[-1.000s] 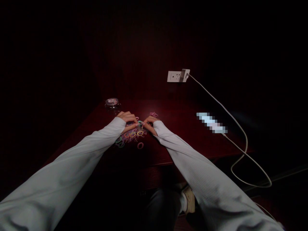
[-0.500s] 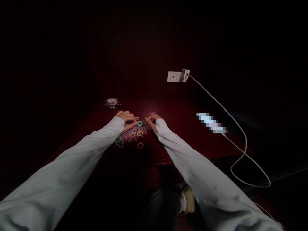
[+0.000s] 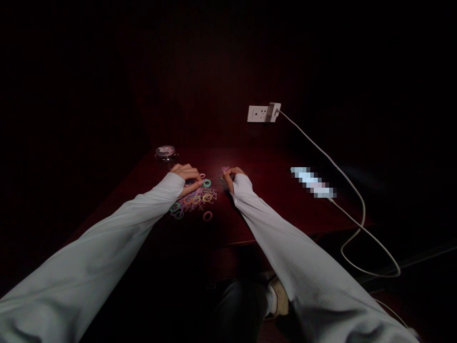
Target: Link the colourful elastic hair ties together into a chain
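My left hand point(image 3: 187, 174) rests on the far left side of a loose pile of thin pink and purple elastic bands point(image 3: 206, 193). Its thumb and fingertips are brought together next to a green hair tie point(image 3: 206, 183); what they pinch, if anything, is too small to make out. Yellow hair ties point(image 3: 196, 199) and an orange one point(image 3: 187, 200) lie on the pile. To the right, my right hand point(image 3: 233, 173) is curled closed beside a small separate heap of pinkish bands point(image 3: 224, 169). Whatever its fingers hold is hidden.
A clear jar point(image 3: 166, 153) with a patterned lid stands behind my left hand. One pink hair tie point(image 3: 207, 216) lies nearer the table's front edge. At right, a blurred-out lit phone point(image 3: 312, 182) is on a white cable point(image 3: 332, 166) from a wall socket point(image 3: 257, 114). The dark red table point(image 3: 264, 205) is dimly lit.
My right hand has drawn slightly right, away from the main pile, to the small heap, and its fingers have curled in. My left hand has barely moved.
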Tool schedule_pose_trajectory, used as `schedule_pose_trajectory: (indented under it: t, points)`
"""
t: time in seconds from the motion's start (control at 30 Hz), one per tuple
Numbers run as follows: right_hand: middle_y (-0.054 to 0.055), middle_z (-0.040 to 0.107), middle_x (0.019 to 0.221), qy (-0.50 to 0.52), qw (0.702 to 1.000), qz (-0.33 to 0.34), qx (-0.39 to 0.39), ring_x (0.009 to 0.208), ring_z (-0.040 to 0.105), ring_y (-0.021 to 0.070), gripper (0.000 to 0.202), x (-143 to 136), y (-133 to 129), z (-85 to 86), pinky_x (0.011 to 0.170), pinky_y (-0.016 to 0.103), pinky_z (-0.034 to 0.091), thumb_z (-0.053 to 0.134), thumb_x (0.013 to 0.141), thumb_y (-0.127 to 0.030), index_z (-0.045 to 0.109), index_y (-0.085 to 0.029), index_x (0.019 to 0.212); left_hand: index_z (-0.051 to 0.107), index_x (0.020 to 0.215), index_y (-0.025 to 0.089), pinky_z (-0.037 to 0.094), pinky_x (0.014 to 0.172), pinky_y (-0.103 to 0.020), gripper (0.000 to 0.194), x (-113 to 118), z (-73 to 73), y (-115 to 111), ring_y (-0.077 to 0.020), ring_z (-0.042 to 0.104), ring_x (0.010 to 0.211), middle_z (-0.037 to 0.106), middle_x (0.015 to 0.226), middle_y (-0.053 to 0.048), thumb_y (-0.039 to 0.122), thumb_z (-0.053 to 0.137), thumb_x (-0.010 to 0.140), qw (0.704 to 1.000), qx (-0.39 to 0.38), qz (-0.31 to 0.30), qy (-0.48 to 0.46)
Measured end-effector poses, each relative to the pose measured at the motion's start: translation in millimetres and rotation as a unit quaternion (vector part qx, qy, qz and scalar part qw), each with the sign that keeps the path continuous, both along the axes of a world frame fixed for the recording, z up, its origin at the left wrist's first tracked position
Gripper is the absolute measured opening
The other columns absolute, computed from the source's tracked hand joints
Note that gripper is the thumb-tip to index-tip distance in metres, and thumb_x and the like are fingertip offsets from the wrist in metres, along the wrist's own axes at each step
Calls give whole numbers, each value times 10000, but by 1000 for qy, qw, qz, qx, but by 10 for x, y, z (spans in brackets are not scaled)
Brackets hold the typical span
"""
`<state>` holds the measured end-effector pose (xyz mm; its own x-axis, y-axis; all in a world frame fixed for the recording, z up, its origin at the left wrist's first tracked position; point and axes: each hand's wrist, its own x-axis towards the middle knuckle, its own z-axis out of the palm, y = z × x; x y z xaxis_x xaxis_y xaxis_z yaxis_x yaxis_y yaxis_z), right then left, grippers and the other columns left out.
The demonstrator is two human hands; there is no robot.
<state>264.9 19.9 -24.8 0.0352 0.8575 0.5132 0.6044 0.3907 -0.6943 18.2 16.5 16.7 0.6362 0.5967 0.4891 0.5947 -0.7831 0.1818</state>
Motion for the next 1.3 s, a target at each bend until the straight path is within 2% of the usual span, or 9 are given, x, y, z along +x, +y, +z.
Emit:
schedule_pose_trajectory:
  t: [0.17,0.33,0.43,0.77,1.07,1.3]
  points:
    - [27,667,912,-29,999,32,14,900,627,178,316,-91,-64,26,865,288,447,611,1030,-427,725,-232,809,738,890,222,355,924,-375,339,8,-1,-8,-218,631,968,775,950,-28,439,527,1042,1000,5,13,9]
    - [24,656,875,-43,990,132,17,734,540,147,373,-189,-88,10,770,289,432,615,1026,-494,729,-210,813,741,904,225,365,937,-385,343,16,-5,-18,-218,627,963,774,955,-31,430,506,1049,1000,12,14,18]
    - [30,646,879,-34,986,162,-2,714,510,139,422,-206,-87,10,727,288,412,622,1013,-553,735,-197,816,740,917,221,369,939,-384,335,18,-4,-26,-216,627,967,773,956,-34,424,510,1051,1000,17,5,20]
    - [13,641,829,-34,980,195,-10,721,508,133,439,-141,-219,124,728,263,404,624,1000,-581,741,-197,822,737,898,212,375,930,-383,369,29,9,-51,-211,621,941,777,938,-40,390,465,1073,999,20,-14,24]
    - [-21,650,699,-28,978,198,-65,613,476,109,451,-127,-233,94,612,235,338,594,1000,-595,749,-196,858,759,878,227,371,948,-376,383,27,-1,-49,-207,629,959,783,937,-32,387,469,1070,999,24,-14,19]
    - [-21,659,668,-26,979,190,-74,635,536,116,475,-148,-242,112,644,228,377,570,1017,-592,733,-197,808,753,853,227,370,942,-386,393,35,-18,-40,-212,629,941,776,913,-37,400,468,1063,1000,19,-14,8]
